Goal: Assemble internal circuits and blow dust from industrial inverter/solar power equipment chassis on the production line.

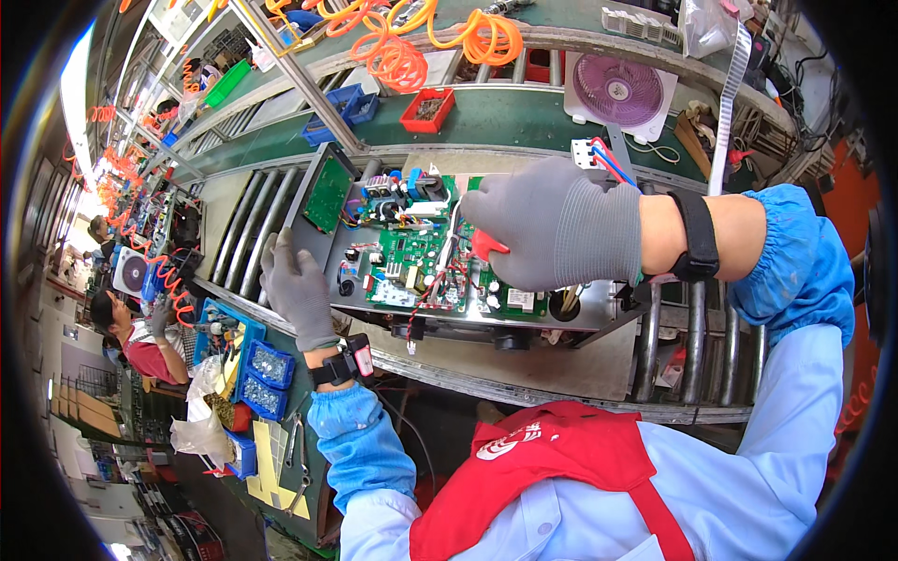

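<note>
Curling over the boards point(397, 245) at 2 o'clock, my right hand point(552, 222) has one red piece point(488, 246) showing beneath it; from here I cannot tell what it pinches. The boards, at least three, lie in one case point(538, 321) at mid-view. My left hand point(297, 288), loosely spread, is at the case's 9 o'clock side. I count one fan point(617, 89) at 1 o'clock, one red bin point(412, 120) at 12, two blue bins point(263, 396) of shiny parts point(271, 363) at 8.

On my feed I list: purple-and-white fan point(618, 91); red parts bin point(420, 125); bright green tray point(227, 85); coiled orange hoses point(496, 40).
</note>
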`<state>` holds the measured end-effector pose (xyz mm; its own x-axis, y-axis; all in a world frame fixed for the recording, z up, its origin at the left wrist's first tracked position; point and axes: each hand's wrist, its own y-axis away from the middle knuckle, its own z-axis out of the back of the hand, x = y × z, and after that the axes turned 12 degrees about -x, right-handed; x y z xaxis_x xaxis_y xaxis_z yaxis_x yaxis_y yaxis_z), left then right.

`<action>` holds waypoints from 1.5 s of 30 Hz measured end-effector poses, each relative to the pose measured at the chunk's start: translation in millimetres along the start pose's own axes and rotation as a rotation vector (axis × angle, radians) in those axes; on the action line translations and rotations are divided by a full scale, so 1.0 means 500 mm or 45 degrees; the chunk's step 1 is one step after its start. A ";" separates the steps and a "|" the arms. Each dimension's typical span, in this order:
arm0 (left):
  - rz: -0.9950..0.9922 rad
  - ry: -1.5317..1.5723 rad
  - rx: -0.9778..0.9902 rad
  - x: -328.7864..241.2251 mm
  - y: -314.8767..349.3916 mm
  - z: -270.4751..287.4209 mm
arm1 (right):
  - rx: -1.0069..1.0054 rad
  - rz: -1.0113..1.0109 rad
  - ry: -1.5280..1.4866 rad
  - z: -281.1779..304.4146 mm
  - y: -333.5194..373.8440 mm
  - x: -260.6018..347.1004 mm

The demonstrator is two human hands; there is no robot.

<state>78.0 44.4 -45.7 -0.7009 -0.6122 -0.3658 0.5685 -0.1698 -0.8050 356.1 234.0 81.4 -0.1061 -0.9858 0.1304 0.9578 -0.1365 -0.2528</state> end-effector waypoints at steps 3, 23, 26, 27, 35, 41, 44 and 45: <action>-0.004 0.020 -0.017 0.003 0.001 -0.002 | -0.030 0.071 0.041 -0.005 -0.002 0.015; -0.033 -0.086 0.001 0.003 0.001 0.005 | -0.085 -0.018 0.100 -0.010 -0.016 0.027; -0.070 -0.082 -0.022 0.006 0.001 0.002 | -0.125 -0.030 0.112 -0.015 -0.021 0.022; -0.090 -0.086 -0.041 0.007 0.001 0.001 | -0.076 -0.054 0.113 -0.014 -0.024 0.020; -0.030 -0.112 -0.001 0.004 0.003 0.004 | 0.070 -0.085 0.089 -0.009 -0.037 0.015; -0.002 -0.085 -0.010 0.003 0.005 0.003 | 0.059 -0.128 0.083 -0.007 -0.040 0.017; -0.047 -0.097 -0.027 0.004 0.003 0.002 | 0.037 -0.177 0.048 0.000 -0.044 0.009; -0.076 -0.094 -0.052 0.004 0.004 0.001 | 0.051 -0.262 -0.008 0.004 -0.045 0.002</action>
<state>77.9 42.4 -47.9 -0.6983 -0.6577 -0.2824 0.5075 -0.1768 -0.8433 335.2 236.4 89.0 -0.2994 -0.9368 0.1811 0.9259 -0.3311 -0.1818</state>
